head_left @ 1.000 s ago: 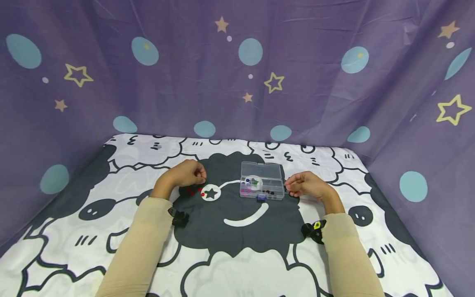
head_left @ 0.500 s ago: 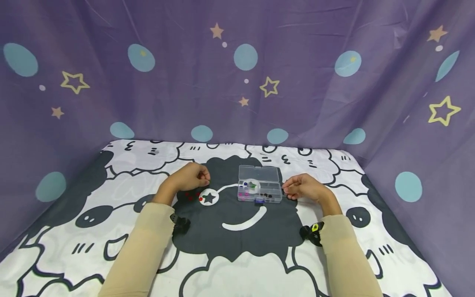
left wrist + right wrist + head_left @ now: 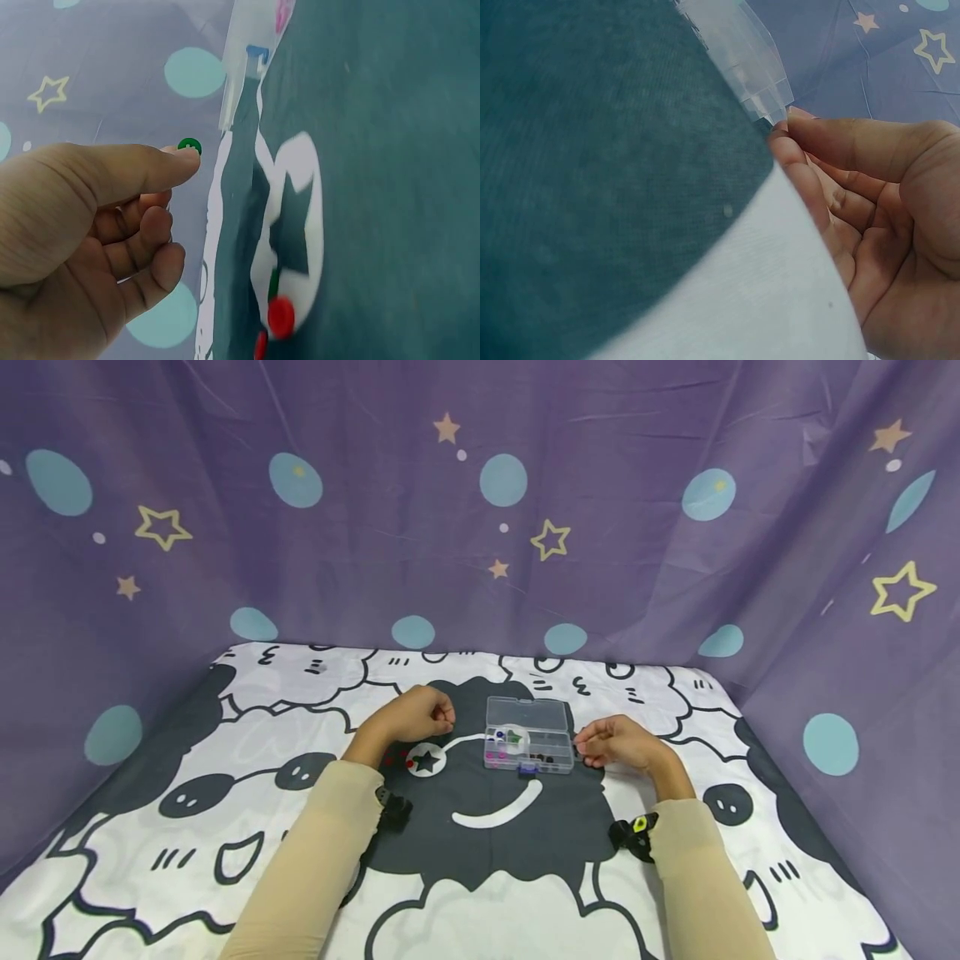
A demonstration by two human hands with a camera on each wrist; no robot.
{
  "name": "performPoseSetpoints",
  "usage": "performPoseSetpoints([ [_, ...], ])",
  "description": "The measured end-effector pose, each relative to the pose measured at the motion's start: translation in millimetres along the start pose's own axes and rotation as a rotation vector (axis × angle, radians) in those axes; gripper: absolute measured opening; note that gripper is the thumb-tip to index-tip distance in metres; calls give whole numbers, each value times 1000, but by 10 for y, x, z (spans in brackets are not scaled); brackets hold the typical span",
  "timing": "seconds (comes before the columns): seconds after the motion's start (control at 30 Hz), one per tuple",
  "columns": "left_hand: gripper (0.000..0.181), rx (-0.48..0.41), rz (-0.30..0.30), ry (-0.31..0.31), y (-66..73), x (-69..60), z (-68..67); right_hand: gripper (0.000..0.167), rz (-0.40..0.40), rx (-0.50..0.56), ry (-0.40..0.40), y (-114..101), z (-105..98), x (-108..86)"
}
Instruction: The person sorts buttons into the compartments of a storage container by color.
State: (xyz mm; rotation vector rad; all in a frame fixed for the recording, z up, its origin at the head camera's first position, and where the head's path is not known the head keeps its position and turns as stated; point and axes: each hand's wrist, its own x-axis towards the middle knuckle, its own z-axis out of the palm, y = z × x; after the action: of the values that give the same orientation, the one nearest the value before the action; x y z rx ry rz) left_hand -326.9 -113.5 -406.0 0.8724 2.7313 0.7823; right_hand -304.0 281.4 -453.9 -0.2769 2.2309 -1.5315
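My left hand [image 3: 420, 712] pinches a small green button [image 3: 190, 145] between thumb and index finger, above the cloth and left of the box. The clear compartment box [image 3: 531, 715] lies with its lid open toward the back; pink, blue and dark buttons show in its compartments. At the box's right end is my right hand [image 3: 617, 742], its thumb and index fingertip together [image 3: 784, 126] by the corner; whether they grip the box is hard to tell. Red buttons [image 3: 281, 317] lie on the cloth below my left hand, with a green one beside them in the left wrist view.
A cloth printed with cartoon sheep [image 3: 495, 910] covers the table. Behind it and at both sides hangs a purple curtain [image 3: 375, 560] with stars and blue spots. A black device [image 3: 393, 810] is strapped at the left wrist, another [image 3: 633, 837] at the right.
My left hand has moved right, toward the box, from above the red buttons. The right hand stays by the box's right end. The head view has shifted slightly.
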Motion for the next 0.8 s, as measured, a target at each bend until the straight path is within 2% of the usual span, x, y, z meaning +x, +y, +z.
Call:
performPoseSetpoints([
  [0.27,5,18,80,-7,127,144,60,21,-2,7,7,-38,8,-25],
  [0.5,6,26,91,-12,202,240,104,21,-9,16,3,-40,29,-8],
  [0.8,5,29,143,-36,379,417,168,20,9,22,16,-41,25,-16],
])
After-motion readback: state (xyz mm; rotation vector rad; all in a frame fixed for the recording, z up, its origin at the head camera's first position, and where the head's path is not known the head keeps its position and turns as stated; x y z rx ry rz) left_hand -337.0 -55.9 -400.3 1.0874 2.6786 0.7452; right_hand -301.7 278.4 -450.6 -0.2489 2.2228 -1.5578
